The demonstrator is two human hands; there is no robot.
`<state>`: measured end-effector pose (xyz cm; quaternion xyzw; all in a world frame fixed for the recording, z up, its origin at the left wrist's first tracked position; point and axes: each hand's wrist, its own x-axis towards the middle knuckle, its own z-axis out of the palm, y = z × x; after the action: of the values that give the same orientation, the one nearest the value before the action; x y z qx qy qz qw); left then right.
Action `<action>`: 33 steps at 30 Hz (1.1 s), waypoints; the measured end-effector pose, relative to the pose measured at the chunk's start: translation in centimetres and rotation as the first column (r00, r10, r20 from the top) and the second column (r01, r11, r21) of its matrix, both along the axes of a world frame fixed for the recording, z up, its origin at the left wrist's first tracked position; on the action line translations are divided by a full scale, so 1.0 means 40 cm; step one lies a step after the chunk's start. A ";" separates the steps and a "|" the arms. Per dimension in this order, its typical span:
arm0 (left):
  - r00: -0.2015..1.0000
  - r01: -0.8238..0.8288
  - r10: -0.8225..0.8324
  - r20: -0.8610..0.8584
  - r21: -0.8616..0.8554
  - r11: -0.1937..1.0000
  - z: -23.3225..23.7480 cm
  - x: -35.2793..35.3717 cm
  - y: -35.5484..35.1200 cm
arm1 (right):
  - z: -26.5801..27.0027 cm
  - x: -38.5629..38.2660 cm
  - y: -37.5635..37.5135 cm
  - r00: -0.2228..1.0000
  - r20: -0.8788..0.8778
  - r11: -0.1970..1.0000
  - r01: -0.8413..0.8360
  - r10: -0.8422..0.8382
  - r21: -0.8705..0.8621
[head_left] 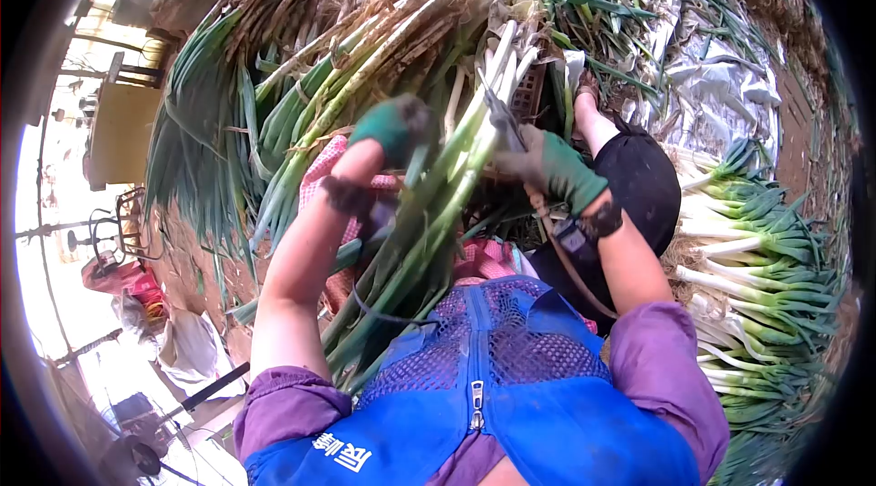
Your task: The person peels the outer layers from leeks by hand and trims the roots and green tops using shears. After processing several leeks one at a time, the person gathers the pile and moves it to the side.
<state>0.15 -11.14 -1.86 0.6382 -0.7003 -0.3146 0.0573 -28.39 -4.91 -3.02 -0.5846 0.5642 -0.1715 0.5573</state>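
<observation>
On lap, bunch of green onions [438, 212] lying lengthwise, white ends away from body and leaves toward the blue vest [474, 376]. Likely placed so for steady work at the white end.

Pink cloth [321, 174] under the bunch, apparently shielding legs from dirt.

Left hand [394, 128], green glove, slightly blurred, closed around upper stalks, seemingly bracing the bunch.

Right hand [550, 167], green glove, fist closed on dark blade-like tool [504, 121], tip against the white stalks. Exact tool hard to tell.

Heap of untrimmed onions [365, 20], roots showing, just ahead within reach.

Cleaned onions [748, 258] stacked at right, whites aligned, apart from the dirty heap, probably for sorting.

Plastic sheet [721, 75] beyond.
</observation>
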 end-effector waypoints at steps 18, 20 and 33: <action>0.986 0.054 -0.101 0.130 0.320 0.946 -0.034 -0.233 0.033 | -0.170 0.030 0.169 0.891 -0.274 0.747 0.101 -0.362 -0.657; 0.990 0.079 -0.106 0.093 0.256 0.963 -0.105 -0.217 0.014 | -0.201 0.050 0.158 0.936 0.000 0.802 0.302 -0.353 -0.515; 0.820 0.315 -0.276 -0.502 -0.008 0.949 0.053 0.052 0.027 | -0.302 0.241 0.044 0.609 0.697 0.915 0.134 -0.378 0.380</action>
<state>2.22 -10.07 0.24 0.4210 -0.7399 -0.4991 0.1620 -18.77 -3.14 -15.09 -0.2824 0.3761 -0.3941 0.7896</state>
